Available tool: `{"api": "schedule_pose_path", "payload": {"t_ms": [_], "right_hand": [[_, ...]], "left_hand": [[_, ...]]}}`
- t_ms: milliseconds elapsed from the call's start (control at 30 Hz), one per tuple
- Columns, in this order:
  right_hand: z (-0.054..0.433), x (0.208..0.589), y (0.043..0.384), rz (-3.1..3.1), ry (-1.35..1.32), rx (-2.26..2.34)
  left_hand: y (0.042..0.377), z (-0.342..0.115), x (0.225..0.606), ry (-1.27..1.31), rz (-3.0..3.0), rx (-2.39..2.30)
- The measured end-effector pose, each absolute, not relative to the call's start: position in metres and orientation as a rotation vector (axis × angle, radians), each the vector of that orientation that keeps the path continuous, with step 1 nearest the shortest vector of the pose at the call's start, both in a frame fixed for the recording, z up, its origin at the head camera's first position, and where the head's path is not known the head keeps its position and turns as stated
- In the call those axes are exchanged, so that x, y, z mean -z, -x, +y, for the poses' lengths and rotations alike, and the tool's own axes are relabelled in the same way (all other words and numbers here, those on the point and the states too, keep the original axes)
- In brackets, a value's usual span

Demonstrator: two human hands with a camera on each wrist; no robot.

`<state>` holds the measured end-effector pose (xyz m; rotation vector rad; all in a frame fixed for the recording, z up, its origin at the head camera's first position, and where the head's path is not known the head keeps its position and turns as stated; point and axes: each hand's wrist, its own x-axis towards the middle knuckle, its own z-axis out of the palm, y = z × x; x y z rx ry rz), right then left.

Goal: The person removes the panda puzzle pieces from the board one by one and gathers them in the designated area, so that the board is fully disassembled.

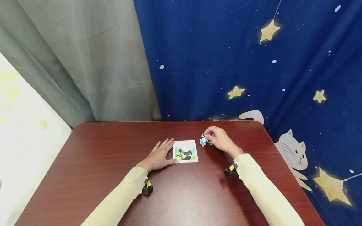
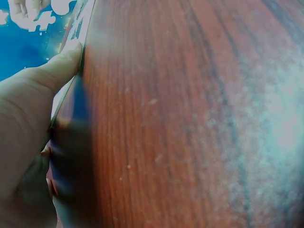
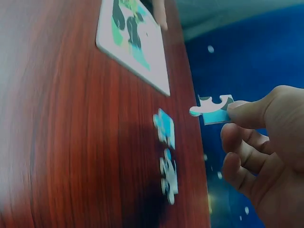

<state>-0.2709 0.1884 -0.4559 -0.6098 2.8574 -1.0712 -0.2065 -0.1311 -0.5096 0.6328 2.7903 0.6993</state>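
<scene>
A small light-blue and white jigsaw piece with dark patches is held in the right hand, pinched at one end by the thumb; the remaining fingers bend loosely below. The piece is above the reddish-brown wooden bench, to the right of a flat, white-framed square puzzle board. In the right wrist view its long axis runs nearly level, out from the thumb tip — the rounded knob points left, away from the hand, while two notches face up and a straight blue edge faces down.

The left hand rests with fingers straight and spread along the board's left side, holding nothing; its thumb touches the near left corner, and the fingertips reach the far left corner. The board lies flat, its sides roughly in line with the bench's far edge; being square, it has no clear long axis. A black-and-white panda on green and blue fills its nearer part, below a white strip.

Loose blue and white jigsaw pieces lie on the bench just beside the board's right side, near the right hand; overlap makes their number hard to tell. Beyond hang a plain grey curtain and a dark-blue curtain with yellow stars.
</scene>
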Motion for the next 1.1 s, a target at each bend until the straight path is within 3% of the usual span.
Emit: {"api": "schedule_pose_path", "payload": {"t_ms": [500,1100], "right_hand": [[0.247,0.453,0.271,2.878,0.484,1.028],[0.266,0.478,0.279,2.798,0.333,0.985]], "left_hand": [[0.206,-0.132,0.509,-0.642,2.786,-0.711],[0.207,-0.133,0.511,-0.639,2.785,-0.710]]}}
